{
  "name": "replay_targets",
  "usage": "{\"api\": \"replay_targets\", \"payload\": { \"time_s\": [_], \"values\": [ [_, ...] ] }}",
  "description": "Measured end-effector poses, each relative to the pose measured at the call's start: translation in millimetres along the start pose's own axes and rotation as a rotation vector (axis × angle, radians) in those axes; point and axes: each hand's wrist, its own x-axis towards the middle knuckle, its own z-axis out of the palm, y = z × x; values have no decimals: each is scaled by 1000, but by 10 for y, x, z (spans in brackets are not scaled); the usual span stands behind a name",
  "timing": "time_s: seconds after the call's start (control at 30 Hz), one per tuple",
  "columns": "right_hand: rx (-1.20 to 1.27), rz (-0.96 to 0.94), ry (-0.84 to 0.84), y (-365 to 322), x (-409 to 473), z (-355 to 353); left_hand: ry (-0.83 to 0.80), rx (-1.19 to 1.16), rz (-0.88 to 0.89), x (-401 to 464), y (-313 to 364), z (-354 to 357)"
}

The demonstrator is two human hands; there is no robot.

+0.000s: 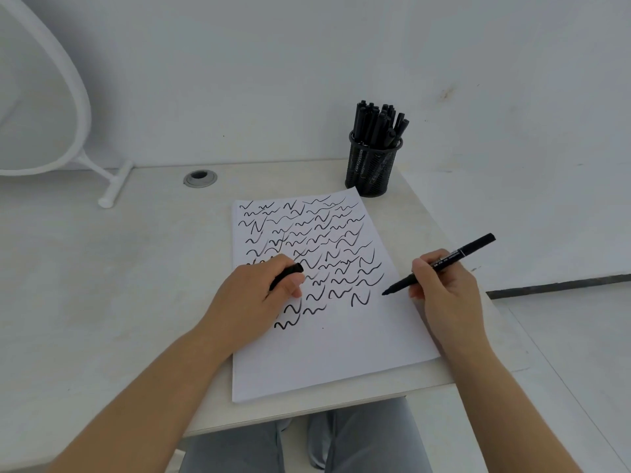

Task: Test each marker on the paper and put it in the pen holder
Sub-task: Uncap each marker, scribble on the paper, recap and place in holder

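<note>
A white sheet of paper lies on the desk, its upper half covered with black squiggles. My right hand grips an uncapped black marker, tip down at the paper's right edge beside the last squiggle. My left hand rests on the paper and holds the marker's black cap between thumb and fingers. A black mesh pen holder stands behind the paper's top right corner, packed with several black markers.
The white desk ends close on the right, just past my right hand, and at the front above my knees. A grey cable grommet sits at the back. A white stand foot rests at the back left, against the wall.
</note>
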Motion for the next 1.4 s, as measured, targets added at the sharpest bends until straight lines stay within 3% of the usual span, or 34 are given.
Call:
{"api": "replay_targets", "payload": {
  "time_s": [0.23, 0.53, 0.87, 1.1, 1.4],
  "values": [
    [-143, -71, -56, 55, 22, 29, -4, -15, -4, -3, -9, 9],
    [-168, -152, 68, 54, 11, 2, -9, 2, -2, 2, -27, 20],
    [143, -55, 106, -156, 25, 13, 100, 3, 46, -19, -14, 6],
    [490, -30, -136, -448, 24, 411, 124, -54, 35, -44, 6, -14],
    [670, 46, -115, -263, 57, 615, 68, -24, 38, -28, -56, -17]
  ]
}}
